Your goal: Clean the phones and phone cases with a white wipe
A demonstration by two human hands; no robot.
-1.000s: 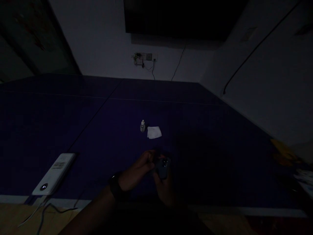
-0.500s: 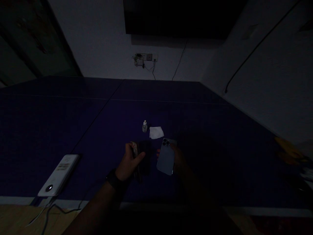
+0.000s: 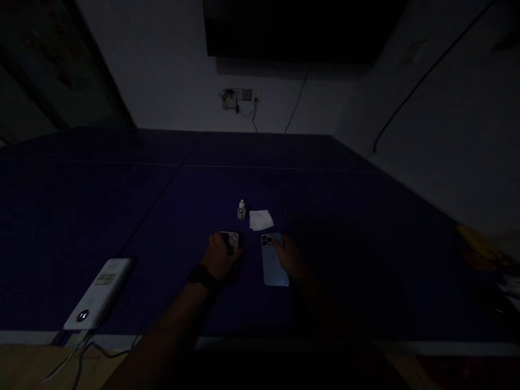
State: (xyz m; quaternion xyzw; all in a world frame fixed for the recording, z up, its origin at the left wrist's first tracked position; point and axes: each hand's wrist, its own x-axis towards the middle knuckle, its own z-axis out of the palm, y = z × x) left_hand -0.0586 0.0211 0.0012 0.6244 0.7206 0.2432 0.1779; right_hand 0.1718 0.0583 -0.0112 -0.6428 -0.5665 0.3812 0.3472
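The left hand (image 3: 218, 259) has its fingers bent round a dark case (image 3: 232, 241), pinching it by the side, thumb at the near edge. The right hand (image 3: 291, 257) grips a phone (image 3: 274, 263) by its far right side, the thumb over the back; its remaining fingers are partly hidden. The phone lies left of those fingers, camera side up; whether it touches the counter (image 3: 349, 206) I cannot tell. Beyond the left fingers stands a bottle (image 3: 241, 212), with a cloth (image 3: 261, 220) just beyond the right fingers. A power bank (image 3: 98, 295) lies well left of both.
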